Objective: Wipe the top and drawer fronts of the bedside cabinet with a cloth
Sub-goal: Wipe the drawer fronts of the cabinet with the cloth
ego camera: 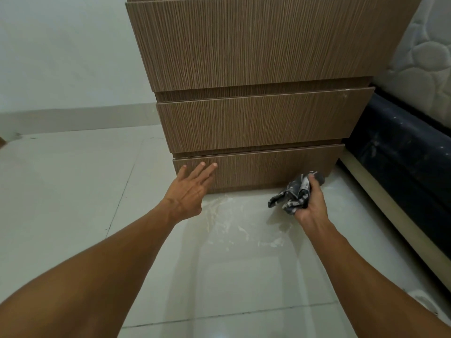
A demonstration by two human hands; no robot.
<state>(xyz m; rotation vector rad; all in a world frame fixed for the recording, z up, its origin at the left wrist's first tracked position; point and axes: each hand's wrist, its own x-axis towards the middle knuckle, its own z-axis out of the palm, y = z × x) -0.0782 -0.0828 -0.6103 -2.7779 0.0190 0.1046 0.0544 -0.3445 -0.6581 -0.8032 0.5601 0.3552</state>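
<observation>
The bedside cabinet (pixel 256 50) is brown wood-grain with three stacked drawer fronts; its top is out of view. The bottom drawer front (pixel 263 170) sits just above the floor. My left hand (pixel 190 189) is open, its fingertips resting on the left part of the bottom drawer front. My right hand (pixel 313 203) grips a crumpled dark grey cloth (pixel 294 193) smeared with white dust, held low by the drawer's lower right corner, close to the floor.
A pale tiled floor (pixel 73 191) lies below, with whitish dust smears (pixel 234 223) in front of the cabinet. At the right stand a dark blue bed base (pixel 402 152) and a white quilted mattress (pixel 424 64). A white wall (pixel 61 50) is at the left.
</observation>
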